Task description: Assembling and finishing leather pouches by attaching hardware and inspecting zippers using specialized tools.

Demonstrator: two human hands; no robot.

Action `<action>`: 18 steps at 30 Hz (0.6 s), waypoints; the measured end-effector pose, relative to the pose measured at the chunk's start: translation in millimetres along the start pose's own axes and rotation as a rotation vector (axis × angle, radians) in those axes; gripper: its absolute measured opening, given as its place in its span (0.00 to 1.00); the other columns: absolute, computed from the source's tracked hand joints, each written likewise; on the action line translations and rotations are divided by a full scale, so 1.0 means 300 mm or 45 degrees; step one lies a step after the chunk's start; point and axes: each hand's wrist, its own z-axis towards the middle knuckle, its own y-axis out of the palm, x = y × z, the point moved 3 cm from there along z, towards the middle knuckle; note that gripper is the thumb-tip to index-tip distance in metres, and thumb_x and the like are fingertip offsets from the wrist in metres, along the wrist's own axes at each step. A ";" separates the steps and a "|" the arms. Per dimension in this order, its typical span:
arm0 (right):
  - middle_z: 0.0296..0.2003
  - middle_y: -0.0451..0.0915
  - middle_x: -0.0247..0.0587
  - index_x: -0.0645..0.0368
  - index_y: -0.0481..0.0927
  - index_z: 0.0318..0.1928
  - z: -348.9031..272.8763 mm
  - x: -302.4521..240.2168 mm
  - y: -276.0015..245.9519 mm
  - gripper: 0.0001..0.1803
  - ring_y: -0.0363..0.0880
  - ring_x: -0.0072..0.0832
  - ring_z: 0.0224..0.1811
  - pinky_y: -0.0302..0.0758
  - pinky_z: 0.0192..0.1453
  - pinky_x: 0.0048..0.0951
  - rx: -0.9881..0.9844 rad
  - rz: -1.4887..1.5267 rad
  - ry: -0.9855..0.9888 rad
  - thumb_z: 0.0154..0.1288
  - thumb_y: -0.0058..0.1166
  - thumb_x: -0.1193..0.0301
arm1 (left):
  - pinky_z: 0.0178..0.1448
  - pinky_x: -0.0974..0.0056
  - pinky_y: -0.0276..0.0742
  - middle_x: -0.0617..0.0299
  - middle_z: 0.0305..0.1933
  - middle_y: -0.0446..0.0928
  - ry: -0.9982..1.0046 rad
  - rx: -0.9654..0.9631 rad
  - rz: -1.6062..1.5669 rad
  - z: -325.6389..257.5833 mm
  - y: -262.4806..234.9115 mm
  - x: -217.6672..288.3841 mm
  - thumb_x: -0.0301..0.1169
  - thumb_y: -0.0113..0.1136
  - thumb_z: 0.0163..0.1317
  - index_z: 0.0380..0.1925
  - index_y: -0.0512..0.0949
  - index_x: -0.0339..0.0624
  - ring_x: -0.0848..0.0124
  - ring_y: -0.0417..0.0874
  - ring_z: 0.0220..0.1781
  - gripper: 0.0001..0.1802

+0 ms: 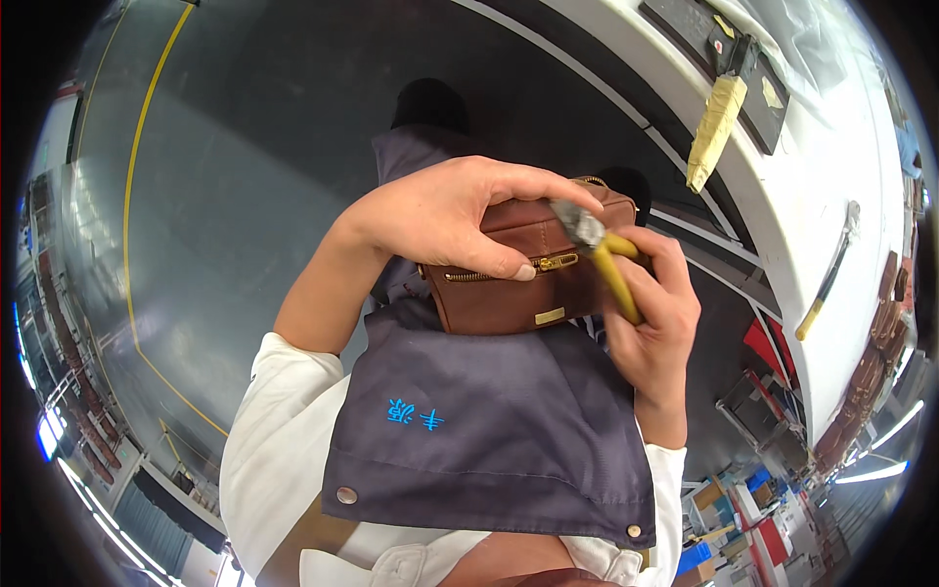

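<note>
A small brown leather bag (499, 298) with a brass zipper and a small metal plate rests against my grey apron. My left hand (445, 215) grips the bag's top, thumb pressed beside the zipper pull. My right hand (655, 313) holds yellow-handled pliers (602, 256), their grey jaws up against the bag's upper edge near the zipper end.
A white workbench (812, 196) curves along the right, carrying a dark mat, a yellow-wrapped tool (714, 122) and a yellow-handled tool (827, 279). The grey floor with a yellow line (132, 196) lies left. Stacked brown pieces and coloured crates sit lower right.
</note>
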 end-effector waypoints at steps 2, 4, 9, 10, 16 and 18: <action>0.48 0.81 0.45 0.64 0.86 0.44 0.008 -0.016 0.008 0.21 0.81 0.37 0.46 0.76 0.51 0.30 -0.076 0.088 -0.080 0.46 0.57 0.89 | 0.71 0.65 0.72 0.57 0.63 0.79 -0.010 -0.005 -0.023 0.004 0.010 0.015 0.20 0.71 0.51 0.63 0.77 0.36 0.71 0.78 0.64 0.34; 0.48 0.82 0.45 0.64 0.86 0.41 0.014 -0.014 0.005 0.19 0.81 0.38 0.46 0.76 0.51 0.32 -0.133 0.212 -0.104 0.45 0.58 0.88 | 0.71 0.65 0.72 0.57 0.63 0.79 -0.054 0.065 0.115 -0.003 0.023 0.043 0.18 0.71 0.52 0.64 0.77 0.36 0.71 0.78 0.64 0.35; 0.52 0.84 0.40 0.59 0.86 0.37 0.048 0.040 -0.066 0.15 0.82 0.40 0.47 0.79 0.49 0.37 -0.063 -0.276 -0.506 0.44 0.63 0.77 | 0.69 0.66 0.74 0.57 0.62 0.81 0.098 0.016 0.067 -0.025 0.011 0.016 0.17 0.65 0.50 0.64 0.76 0.37 0.71 0.81 0.62 0.35; 0.53 0.84 0.40 0.59 0.85 0.37 0.045 0.048 -0.089 0.13 0.82 0.40 0.48 0.79 0.49 0.38 -0.073 -0.388 -0.552 0.45 0.63 0.75 | 0.68 0.66 0.74 0.56 0.61 0.81 0.067 0.004 0.084 -0.030 0.014 0.022 0.18 0.64 0.50 0.64 0.76 0.37 0.70 0.81 0.61 0.36; 0.59 0.83 0.33 0.56 0.84 0.35 0.025 0.048 -0.159 0.10 0.78 0.40 0.57 0.76 0.63 0.47 -0.255 -0.724 -0.633 0.52 0.63 0.67 | 0.66 0.66 0.76 0.53 0.59 0.82 0.086 -0.042 0.101 -0.028 0.026 0.027 0.21 0.65 0.49 0.64 0.76 0.37 0.68 0.83 0.59 0.36; 0.59 0.82 0.33 0.56 0.84 0.35 0.026 0.045 -0.162 0.10 0.78 0.39 0.58 0.76 0.64 0.47 -0.275 -0.798 -0.652 0.53 0.63 0.67 | 0.66 0.66 0.76 0.52 0.59 0.82 0.107 -0.065 0.117 -0.021 0.027 0.029 0.21 0.65 0.49 0.64 0.76 0.36 0.68 0.84 0.59 0.36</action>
